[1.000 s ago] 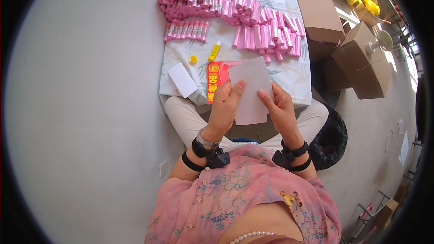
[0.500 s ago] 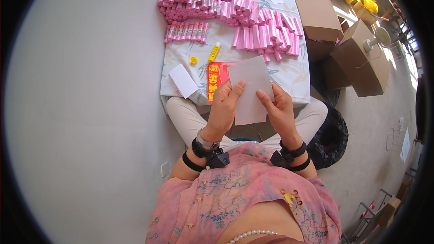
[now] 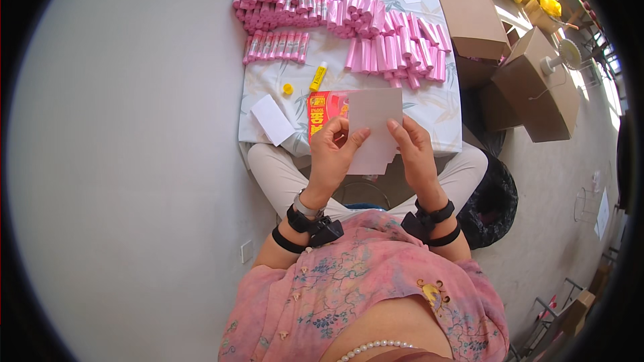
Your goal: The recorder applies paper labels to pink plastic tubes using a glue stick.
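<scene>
Between my two hands is a small stack of white paper sheets [image 3: 376, 110], held over the near edge of the table with its lower end past that edge. My left hand [image 3: 335, 149] pinches the left side, thumb on top. On the right side my right hand [image 3: 417, 151] grips with its thumb lying on the paper. A lower sheet pokes out slightly at the bottom right. Behind the paper lies a red and yellow printed packet [image 3: 320, 110], partly covered. To its left rest a folded white paper [image 3: 272, 121], a yellow glue stick [image 3: 318, 76] and its round yellow cap [image 3: 288, 88].
Pink rolls with labels [image 3: 276, 47] and plain pink rolls [image 3: 396, 50] are piled across the far side of the cloth-covered table [image 3: 433, 117]. Cardboard boxes [image 3: 537, 87] and a small white fan [image 3: 569, 55] stand to the right, with a black bag [image 3: 488, 204] below.
The sheets have turned from a slant to nearly straight. Their lower edge has risen slightly, and my left hand has slid down the left side.
</scene>
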A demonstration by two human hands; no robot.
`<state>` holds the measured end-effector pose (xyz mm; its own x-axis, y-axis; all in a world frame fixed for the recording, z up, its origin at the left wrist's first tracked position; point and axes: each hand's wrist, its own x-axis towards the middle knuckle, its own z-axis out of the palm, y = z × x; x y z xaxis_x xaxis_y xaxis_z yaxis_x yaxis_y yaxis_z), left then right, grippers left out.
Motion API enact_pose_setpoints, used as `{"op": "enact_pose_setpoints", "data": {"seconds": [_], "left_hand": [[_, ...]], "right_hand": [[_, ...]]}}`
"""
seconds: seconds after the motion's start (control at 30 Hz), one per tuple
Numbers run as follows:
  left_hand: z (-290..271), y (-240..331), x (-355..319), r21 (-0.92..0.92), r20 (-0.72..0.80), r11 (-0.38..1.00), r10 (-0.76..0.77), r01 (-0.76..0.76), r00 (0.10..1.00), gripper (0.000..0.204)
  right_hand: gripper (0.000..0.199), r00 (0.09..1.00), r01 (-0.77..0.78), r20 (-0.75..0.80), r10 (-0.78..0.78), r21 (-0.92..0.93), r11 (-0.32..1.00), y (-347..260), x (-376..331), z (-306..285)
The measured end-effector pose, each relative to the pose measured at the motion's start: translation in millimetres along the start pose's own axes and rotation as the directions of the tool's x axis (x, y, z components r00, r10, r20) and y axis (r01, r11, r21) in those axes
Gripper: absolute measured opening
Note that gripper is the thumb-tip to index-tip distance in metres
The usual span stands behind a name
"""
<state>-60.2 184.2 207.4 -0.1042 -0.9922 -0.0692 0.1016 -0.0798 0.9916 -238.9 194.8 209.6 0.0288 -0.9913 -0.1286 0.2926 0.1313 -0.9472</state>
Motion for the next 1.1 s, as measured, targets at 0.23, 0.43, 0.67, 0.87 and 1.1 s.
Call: {"op": "enact_pose_setpoints", "data": {"seconds": [0.23, 0.43, 0.67, 0.87, 1.1], "left_hand": [[-11.6, -6.3, 2.9, 0.06, 0.017, 0.996, -0.059, 0.058, 0.998, 0.018], [-91.6, -66.2, 19.6, 0.191, -0.354, 0.981, 0.043, 0.027, 0.934, 0.025], [-213.2, -141.6, 67.0, 0.357, -0.633, 0.926, 0.142, 0.124, 0.761, 0.019], [-269.1, -193.0, 66.4, 0.278, -0.78, 0.927, 0.066, 0.251, 0.622, 0.038], [-235.3, -217.1, 72.0, 0.335, -0.838, 0.834, 0.05, 0.438, 0.544, 0.048]], "right_hand": [[0.026, 0.999, -0.024, -0.043, 0.025, 0.03, 0.999, 15.7, 14.6, 0.3], [0.026, 0.976, 0.042, -0.215, -0.031, 0.048, 0.998, 32.4, 25.6, -3.8], [0.027, 0.98, 0.033, -0.197, -0.031, 0.007, 0.999, 47.1, 31.2, -11.7], [0.03, 0.965, 0.067, -0.25, -0.076, -0.045, 0.997, 67.7, 43.6, -24.0], [0.031, 0.901, -0.211, -0.433, 0.008, -0.422, 0.882, 199.5, 70.1, -182.7]]}}
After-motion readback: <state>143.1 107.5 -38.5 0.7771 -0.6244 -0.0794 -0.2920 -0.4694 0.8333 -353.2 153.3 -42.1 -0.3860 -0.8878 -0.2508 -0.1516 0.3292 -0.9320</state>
